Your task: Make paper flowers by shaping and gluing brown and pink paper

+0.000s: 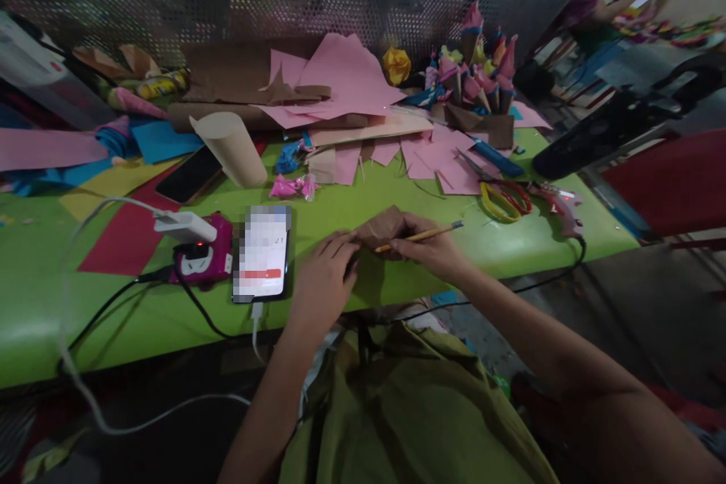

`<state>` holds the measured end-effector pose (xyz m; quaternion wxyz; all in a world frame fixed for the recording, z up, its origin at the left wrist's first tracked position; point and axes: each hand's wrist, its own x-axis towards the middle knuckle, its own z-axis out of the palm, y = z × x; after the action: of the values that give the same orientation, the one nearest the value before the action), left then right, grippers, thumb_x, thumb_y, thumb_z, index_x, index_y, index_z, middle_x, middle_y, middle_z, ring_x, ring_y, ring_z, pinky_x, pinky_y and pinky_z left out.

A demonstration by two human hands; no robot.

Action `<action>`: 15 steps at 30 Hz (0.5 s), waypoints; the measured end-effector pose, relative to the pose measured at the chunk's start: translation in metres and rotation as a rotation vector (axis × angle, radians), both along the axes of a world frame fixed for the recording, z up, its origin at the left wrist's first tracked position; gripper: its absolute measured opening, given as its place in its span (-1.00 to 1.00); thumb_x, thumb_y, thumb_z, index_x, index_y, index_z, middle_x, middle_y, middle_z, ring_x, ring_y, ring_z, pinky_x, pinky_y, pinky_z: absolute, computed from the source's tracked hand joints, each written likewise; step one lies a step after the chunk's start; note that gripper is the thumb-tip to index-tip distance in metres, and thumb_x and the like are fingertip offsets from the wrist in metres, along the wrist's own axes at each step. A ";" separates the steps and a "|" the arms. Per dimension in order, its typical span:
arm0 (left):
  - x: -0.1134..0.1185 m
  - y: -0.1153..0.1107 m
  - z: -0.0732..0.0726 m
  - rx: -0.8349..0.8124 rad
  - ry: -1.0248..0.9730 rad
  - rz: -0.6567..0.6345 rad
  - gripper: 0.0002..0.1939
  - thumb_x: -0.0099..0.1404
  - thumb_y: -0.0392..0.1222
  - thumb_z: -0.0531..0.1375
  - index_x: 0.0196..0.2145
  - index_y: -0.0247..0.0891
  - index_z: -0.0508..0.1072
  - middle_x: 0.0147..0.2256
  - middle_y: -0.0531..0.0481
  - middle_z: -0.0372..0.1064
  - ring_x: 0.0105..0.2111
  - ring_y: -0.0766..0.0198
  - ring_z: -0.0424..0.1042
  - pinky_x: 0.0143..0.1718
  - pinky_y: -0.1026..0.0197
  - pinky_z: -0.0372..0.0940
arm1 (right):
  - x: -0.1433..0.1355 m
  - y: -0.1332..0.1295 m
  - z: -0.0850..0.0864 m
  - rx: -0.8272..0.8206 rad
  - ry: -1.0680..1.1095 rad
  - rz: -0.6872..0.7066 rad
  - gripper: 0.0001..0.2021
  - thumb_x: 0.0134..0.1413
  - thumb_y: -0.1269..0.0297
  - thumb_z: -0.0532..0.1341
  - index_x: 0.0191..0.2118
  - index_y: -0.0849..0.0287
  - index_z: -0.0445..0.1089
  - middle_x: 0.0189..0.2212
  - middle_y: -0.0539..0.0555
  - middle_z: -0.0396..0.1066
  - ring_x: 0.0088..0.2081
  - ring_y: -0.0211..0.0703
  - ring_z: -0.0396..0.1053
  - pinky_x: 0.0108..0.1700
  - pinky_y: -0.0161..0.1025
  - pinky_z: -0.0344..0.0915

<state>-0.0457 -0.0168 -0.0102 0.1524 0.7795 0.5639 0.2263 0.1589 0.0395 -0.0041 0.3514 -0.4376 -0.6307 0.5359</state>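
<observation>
A small piece of brown paper (pixel 381 230), with a folded or pointed top, is between my hands at the front of the green table. My left hand (pixel 326 276) has its fingers curled on the paper's left corner. A wooden pencil (pixel 434 234) lies across the fingers of my right hand (pixel 434 249), which is closed around it. The pencil's sharpened end points left against the paper, and its blunt end sticks out to the right. My right fingertips also touch the paper's right side, partly hiding it.
A charging phone (pixel 264 253) and a purple power socket (pixel 215 249) stand left. Behind are a brown paper roll (pixel 232 147), pink paper sheets (pixel 345 83) and wrapped paper cones (pixel 473 76). Scissors (pixel 502 200) and a pink glue gun (pixel 567 210) lie right; a person (pixel 601 0) is beyond.
</observation>
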 end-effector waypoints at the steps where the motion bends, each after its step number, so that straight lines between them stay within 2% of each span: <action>1: 0.000 0.000 0.000 0.003 0.004 -0.002 -0.74 0.33 -0.37 0.14 -0.05 -0.27 0.47 0.08 -0.13 0.47 0.15 0.04 0.39 0.18 -0.10 0.33 | -0.001 0.001 0.000 -0.007 0.014 0.000 -0.73 -0.01 0.08 0.33 -0.43 0.15 0.30 -0.56 -0.06 0.30 -0.53 -0.29 0.21 -0.50 -0.33 0.12; 7: 0.000 0.001 0.000 0.022 0.029 0.005 -0.75 0.33 -0.37 0.15 -0.05 -0.29 0.47 0.05 -0.17 0.49 0.14 0.02 0.40 0.15 -0.09 0.35 | -0.011 0.013 -0.004 0.001 0.024 -0.006 -0.68 0.07 0.00 0.31 -0.36 0.11 0.25 -0.64 -0.13 0.25 -0.62 -0.34 0.13 -0.58 -0.36 0.04; 15: 0.000 -0.001 0.002 0.068 0.019 -0.003 -0.79 0.35 -0.33 0.14 -0.07 -0.26 0.45 0.05 -0.18 0.47 0.09 0.03 0.44 0.10 -0.07 0.39 | -0.018 0.019 -0.007 0.054 -0.033 -0.047 -0.71 0.06 0.03 0.29 -0.39 0.12 0.27 -0.61 -0.10 0.29 -0.58 -0.33 0.17 -0.55 -0.36 0.07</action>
<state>-0.0457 -0.0176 -0.0085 0.1208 0.7872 0.5562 0.2376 0.1410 0.0584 -0.0110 0.3649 -0.4514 -0.6403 0.5030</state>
